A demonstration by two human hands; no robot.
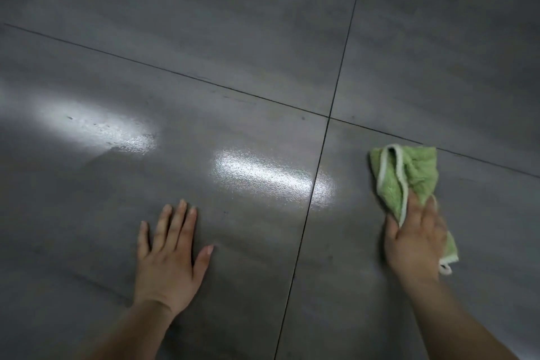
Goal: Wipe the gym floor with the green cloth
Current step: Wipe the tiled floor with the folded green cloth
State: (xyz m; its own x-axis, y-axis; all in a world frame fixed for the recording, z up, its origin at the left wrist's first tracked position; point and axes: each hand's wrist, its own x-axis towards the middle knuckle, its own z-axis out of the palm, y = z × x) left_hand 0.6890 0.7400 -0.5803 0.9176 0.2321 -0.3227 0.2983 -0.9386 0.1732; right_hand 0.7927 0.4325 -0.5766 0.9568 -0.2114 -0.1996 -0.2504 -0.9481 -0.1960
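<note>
My right hand (415,240) presses flat, fingers fairly straight, on the near end of the green cloth (409,172). The cloth's long axis runs away from me, past the fingertips. My left hand (169,254) lies spread and empty on the gym floor (204,52), well apart.

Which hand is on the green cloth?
The right hand, pressing the green cloth onto the floor right of the tile seam. The left hand lies flat on bare floor, touching no cloth.
</note>
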